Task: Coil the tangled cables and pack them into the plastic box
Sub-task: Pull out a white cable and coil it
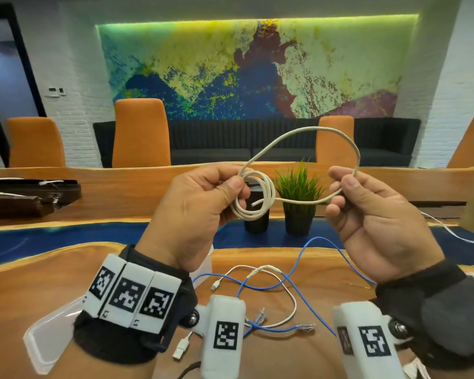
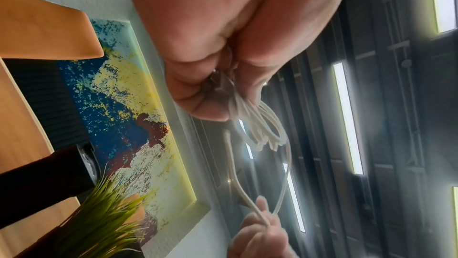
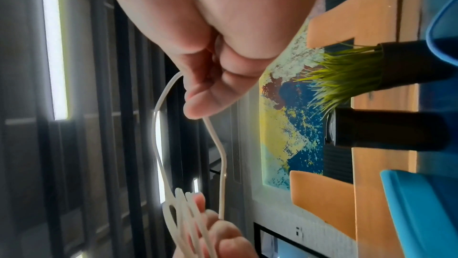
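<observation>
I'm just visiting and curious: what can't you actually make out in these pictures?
- Plastic box: head view, mostly hidden behind the left hand.
- White cable end plug: inside the left hand's fingers, blurred in the left wrist view.
- Blue cable: partly covered by the wrist cameras, head view.
- Right hand grip: the right wrist view is blurred.

Wooden table point(image 1: 39, 291) bearing loose cables point(image 1: 271, 288).

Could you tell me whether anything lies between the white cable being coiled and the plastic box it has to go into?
Nothing visible blocks it. The left hand and right hand hold the white cable in the air; the plastic box sits just below the left hand, mostly hidden by that wrist.
</observation>
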`<action>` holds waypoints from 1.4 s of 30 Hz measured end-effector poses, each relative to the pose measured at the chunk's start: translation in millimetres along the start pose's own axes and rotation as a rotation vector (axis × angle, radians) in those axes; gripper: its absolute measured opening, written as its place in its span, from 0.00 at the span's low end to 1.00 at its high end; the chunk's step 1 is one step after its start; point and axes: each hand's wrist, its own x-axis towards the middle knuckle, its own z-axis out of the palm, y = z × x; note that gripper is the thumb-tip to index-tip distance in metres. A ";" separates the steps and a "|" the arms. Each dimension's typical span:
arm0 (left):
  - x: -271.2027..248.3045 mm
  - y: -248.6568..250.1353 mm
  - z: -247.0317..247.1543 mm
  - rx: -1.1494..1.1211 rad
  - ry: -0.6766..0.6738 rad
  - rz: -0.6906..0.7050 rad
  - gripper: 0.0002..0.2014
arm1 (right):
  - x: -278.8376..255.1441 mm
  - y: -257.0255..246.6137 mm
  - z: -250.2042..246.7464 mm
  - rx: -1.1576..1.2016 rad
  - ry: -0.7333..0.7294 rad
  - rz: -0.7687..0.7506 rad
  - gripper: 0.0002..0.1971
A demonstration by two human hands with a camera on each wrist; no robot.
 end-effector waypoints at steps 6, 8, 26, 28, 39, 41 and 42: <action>-1.7 1.3 -0.4 -0.187 -0.126 -0.077 0.12 | 3.7 2.1 -4.1 0.249 0.019 0.159 0.13; -2.4 1.0 2.2 -0.261 -0.162 -0.099 0.12 | 3.2 5.5 -5.1 0.321 -0.023 0.237 0.14; -5.0 -21.2 23.3 0.245 -0.107 0.374 0.11 | -22.7 29.0 12.2 0.142 -0.665 0.546 0.12; -4.3 -22.6 22.1 0.347 -0.043 0.444 0.13 | -22.7 28.0 14.4 0.091 -0.533 0.570 0.10; 6.2 1.1 -33.3 0.560 0.220 0.393 0.09 | -0.3 -32.6 -21.9 -1.515 0.171 -0.566 0.07; 4.4 -2.3 -27.3 0.694 0.153 0.408 0.09 | 4.0 -39.0 -31.2 -1.513 0.259 -0.641 0.12; 4.4 -5.7 -25.3 0.769 0.129 0.406 0.09 | 5.1 -41.8 -33.5 -1.499 0.289 -0.659 0.16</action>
